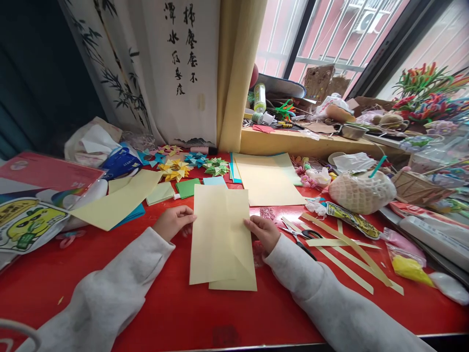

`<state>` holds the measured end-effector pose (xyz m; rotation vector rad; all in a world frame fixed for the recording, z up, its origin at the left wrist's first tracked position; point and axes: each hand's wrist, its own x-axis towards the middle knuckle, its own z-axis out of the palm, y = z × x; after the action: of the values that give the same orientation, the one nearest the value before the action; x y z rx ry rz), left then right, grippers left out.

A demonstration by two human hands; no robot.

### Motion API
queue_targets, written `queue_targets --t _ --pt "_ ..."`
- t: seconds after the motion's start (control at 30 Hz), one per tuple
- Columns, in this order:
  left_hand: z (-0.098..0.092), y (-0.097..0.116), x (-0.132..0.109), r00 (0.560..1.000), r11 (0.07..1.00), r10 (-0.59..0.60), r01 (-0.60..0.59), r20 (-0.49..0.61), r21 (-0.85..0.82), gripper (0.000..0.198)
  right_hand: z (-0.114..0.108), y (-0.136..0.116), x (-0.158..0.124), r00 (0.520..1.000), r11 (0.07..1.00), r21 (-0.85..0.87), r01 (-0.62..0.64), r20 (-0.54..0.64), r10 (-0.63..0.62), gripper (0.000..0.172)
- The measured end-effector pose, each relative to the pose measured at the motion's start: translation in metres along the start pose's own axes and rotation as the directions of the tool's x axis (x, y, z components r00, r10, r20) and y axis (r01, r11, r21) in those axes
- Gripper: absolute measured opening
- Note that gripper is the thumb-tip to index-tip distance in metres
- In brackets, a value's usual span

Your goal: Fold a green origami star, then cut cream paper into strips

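In the head view, a pale yellow sheet of paper (223, 239) is held up over the red table (161, 308), its two halves overlapping unevenly along a loose fold or layer. My left hand (175, 221) pinches its left edge between thumb and fingers. On the opposite side my right hand (264, 231) grips the right edge, thumb in front. Scissors (298, 234) with black handles lie just beyond my right hand, beside several cut paper strips (351, 252).
Behind the held paper lie a stack of large pale sheets (267, 181) and folded paper stars (175, 170). More yellow paper (124, 200) and a snack bag (31, 222) are at left. A knitted-covered cup (362, 191) with a straw stands at right. The windowsill (286, 139) is cluttered.
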<state>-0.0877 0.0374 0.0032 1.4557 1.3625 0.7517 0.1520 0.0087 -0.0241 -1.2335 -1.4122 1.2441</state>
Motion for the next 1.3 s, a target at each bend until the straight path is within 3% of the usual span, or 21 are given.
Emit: queue_targets --t 0.07,0.13,0.23,0.3,0.43,0.63,0.73,0.8,0.87,0.9,0.97,1.03,1.1,1.2,1.3 --pt "-0.011 -0.002 0.002 0.996 0.959 0.013 0.013 -0.088 0.282 0.018 -0.006 -0.003 0.0 1.0 0.999 0.049 -0.02 -0.021 0.021 0.037" --pt "-0.02 -0.006 0.004 0.988 0.842 0.072 0.014 -0.138 0.539 0.015 -0.011 -0.01 -0.002 0.997 0.992 0.124 -0.036 -0.061 0.044 0.035" --pt "-0.027 -0.007 0.005 0.956 0.768 0.19 -0.005 -0.222 0.64 0.024 -0.013 -0.02 -0.006 0.995 0.978 0.208 -0.03 -0.087 0.049 0.034" --pt "-0.025 -0.002 0.001 0.946 0.836 0.228 -0.069 -0.23 0.545 0.033 -0.009 -0.026 -0.011 0.998 0.978 0.205 -0.028 -0.044 0.037 0.033" --pt "-0.011 0.014 -0.01 0.986 0.983 0.167 -0.166 -0.002 0.077 0.036 0.003 -0.027 -0.019 0.99 0.99 0.12 -0.078 0.124 0.063 0.035" --pt "-0.001 0.012 -0.013 0.991 0.979 0.129 -0.132 -0.027 -0.158 0.024 0.011 -0.017 -0.023 0.964 0.997 -0.005 -0.076 0.256 0.075 0.031" --pt "0.0 0.01 -0.011 0.997 0.959 0.071 -0.078 -0.035 -0.272 0.021 0.005 -0.019 -0.019 0.987 0.996 -0.079 0.034 0.162 -0.02 0.027" --pt "0.001 0.01 -0.011 0.997 0.95 0.074 -0.073 -0.009 -0.303 0.018 -0.002 -0.026 -0.013 0.985 0.97 -0.172 0.172 0.043 -0.167 0.026" --pt "0.003 0.01 -0.012 0.995 0.953 0.1 -0.094 0.006 -0.287 0.017 -0.007 -0.039 -0.003 0.949 0.905 -0.306 0.297 -0.014 -0.316 0.022" --pt "0.005 0.01 -0.013 0.993 0.957 0.115 -0.11 0.005 -0.268 0.017 -0.007 -0.046 0.003 0.929 0.863 -0.372 0.343 -0.005 -0.371 0.021" --pt "0.008 0.01 -0.014 0.99 0.963 0.142 -0.141 -0.01 -0.231 0.016 -0.001 -0.061 0.017 0.898 0.766 -0.481 0.426 0.123 -0.422 0.02" --pt "0.009 0.01 -0.015 0.987 0.965 0.16 -0.161 -0.023 -0.209 0.017 0.015 -0.073 0.032 0.861 0.67 -0.541 0.508 0.317 -0.398 0.022" --pt "0.009 0.01 -0.015 0.985 0.963 0.167 -0.172 -0.041 -0.206 0.016 0.036 -0.08 0.045 0.834 0.603 -0.578 0.55 0.421 -0.357 0.021" --pt "0.006 0.009 -0.015 0.982 0.965 0.171 -0.184 -0.082 -0.188 0.017 0.062 -0.083 0.056 0.855 0.589 -0.622 0.516 0.424 -0.3 0.011" --pt "0.005 0.009 -0.014 0.976 0.97 0.195 -0.206 -0.095 -0.129 0.021 0.071 -0.082 0.06 0.882 0.602 -0.646 0.469 0.38 -0.28 0.01"
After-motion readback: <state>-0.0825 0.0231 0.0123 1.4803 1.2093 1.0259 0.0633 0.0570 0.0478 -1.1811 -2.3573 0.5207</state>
